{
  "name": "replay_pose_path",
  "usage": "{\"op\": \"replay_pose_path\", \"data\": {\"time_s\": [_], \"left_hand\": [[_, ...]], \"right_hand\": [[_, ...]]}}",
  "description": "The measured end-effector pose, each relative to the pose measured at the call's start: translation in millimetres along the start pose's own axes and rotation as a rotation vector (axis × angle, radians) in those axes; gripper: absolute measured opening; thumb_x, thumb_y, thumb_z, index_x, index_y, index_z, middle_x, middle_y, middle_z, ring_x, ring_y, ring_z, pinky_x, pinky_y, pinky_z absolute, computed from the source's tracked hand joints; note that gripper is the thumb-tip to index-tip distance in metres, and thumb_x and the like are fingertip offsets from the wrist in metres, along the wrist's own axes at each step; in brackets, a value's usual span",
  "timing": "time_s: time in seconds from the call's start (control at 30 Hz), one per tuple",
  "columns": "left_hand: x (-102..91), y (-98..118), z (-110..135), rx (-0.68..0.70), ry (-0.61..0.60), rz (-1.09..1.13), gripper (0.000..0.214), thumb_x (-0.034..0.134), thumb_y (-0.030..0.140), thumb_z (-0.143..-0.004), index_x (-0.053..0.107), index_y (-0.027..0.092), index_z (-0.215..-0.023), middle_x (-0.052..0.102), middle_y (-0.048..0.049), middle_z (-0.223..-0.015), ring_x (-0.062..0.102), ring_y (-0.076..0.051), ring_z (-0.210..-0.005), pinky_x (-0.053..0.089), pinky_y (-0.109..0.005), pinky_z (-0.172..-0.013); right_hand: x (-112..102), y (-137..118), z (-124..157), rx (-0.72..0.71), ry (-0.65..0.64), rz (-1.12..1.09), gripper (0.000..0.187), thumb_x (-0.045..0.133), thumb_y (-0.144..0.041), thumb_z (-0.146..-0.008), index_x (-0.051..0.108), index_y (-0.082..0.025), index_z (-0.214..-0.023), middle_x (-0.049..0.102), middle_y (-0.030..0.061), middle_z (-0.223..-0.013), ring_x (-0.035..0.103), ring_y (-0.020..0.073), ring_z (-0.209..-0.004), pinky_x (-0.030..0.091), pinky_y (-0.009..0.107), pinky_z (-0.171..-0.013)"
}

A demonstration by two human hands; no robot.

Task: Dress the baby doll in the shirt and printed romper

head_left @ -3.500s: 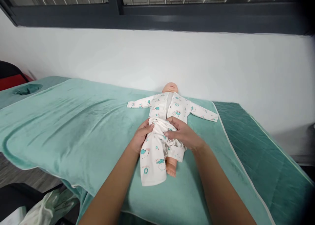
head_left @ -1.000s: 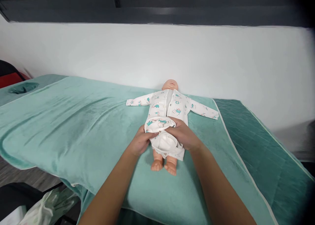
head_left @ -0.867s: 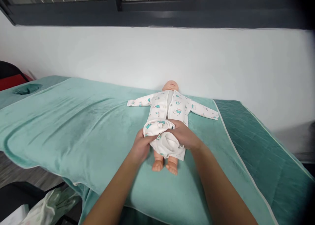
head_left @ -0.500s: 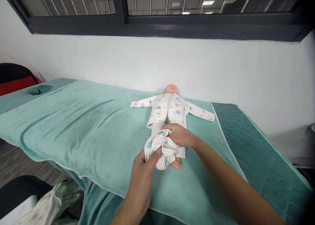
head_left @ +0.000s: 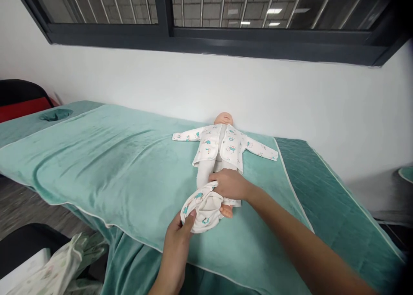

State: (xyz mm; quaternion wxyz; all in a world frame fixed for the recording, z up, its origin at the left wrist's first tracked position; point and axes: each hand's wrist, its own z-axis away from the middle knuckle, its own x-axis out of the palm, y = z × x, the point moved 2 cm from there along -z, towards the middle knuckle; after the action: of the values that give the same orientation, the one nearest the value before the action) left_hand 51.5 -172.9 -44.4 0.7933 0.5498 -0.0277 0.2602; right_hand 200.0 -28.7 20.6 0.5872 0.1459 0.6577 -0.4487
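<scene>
A baby doll (head_left: 223,118) lies on its back on a green sheet (head_left: 129,166), its head toward the wall. It wears a white printed jacket (head_left: 207,147) over white leg coverings, with both sleeves spread out. My left hand (head_left: 177,239) pinches the near edge of bunched white printed baby trousers (head_left: 206,211), held as an open ring at the doll's feet. My right hand (head_left: 230,184) grips the trousers' far edge beside the doll's legs. One bare foot (head_left: 226,211) shows to the right of the cloth; the other foot is hidden.
The bed stands against a white wall under a barred window (head_left: 222,6). At its left end is a face hole (head_left: 55,115). A black and red chair (head_left: 24,99) stands beyond. Light patterned cloth (head_left: 61,265) hangs at the lower left. Darker green bedding (head_left: 309,174) covers the right end.
Both hands have shifted slightly toward me, the left one also leftward. The bunched trousers have been drawn wider into a more open ring.
</scene>
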Motion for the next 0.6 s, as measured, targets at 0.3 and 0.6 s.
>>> {"op": "replay_pose_path", "data": {"time_s": [0.3,0.6], "left_hand": [[-1.4,24.9,-31.9,0.043,-0.367,-0.001,0.049,0.068,0.041,-0.084,0.065,0.013,-0.125,0.069,-0.0146,-0.121,0.064,-0.026,-0.109,0.05,-0.038,-0.095],[-2.8,53.4,-76.4,0.254,-0.594,-0.415,0.042,0.071,0.031,-0.076,0.066,0.015,-0.114,0.071,-0.0087,-0.113,0.064,-0.026,-0.103,0.048,-0.036,-0.091]], "right_hand": [[3.3,5.9,3.3,-0.015,0.147,-0.322,0.008,0.054,-0.026,-0.079,0.058,-0.02,-0.075,0.064,-0.0012,-0.079,0.055,0.0154,-0.075,0.035,0.024,-0.063],[-3.9,8.0,9.3,-0.097,0.027,-0.508,0.014,0.063,-0.033,-0.076,0.061,-0.02,-0.08,0.065,-0.0012,-0.083,0.057,0.0173,-0.081,0.042,0.025,-0.068]]}}
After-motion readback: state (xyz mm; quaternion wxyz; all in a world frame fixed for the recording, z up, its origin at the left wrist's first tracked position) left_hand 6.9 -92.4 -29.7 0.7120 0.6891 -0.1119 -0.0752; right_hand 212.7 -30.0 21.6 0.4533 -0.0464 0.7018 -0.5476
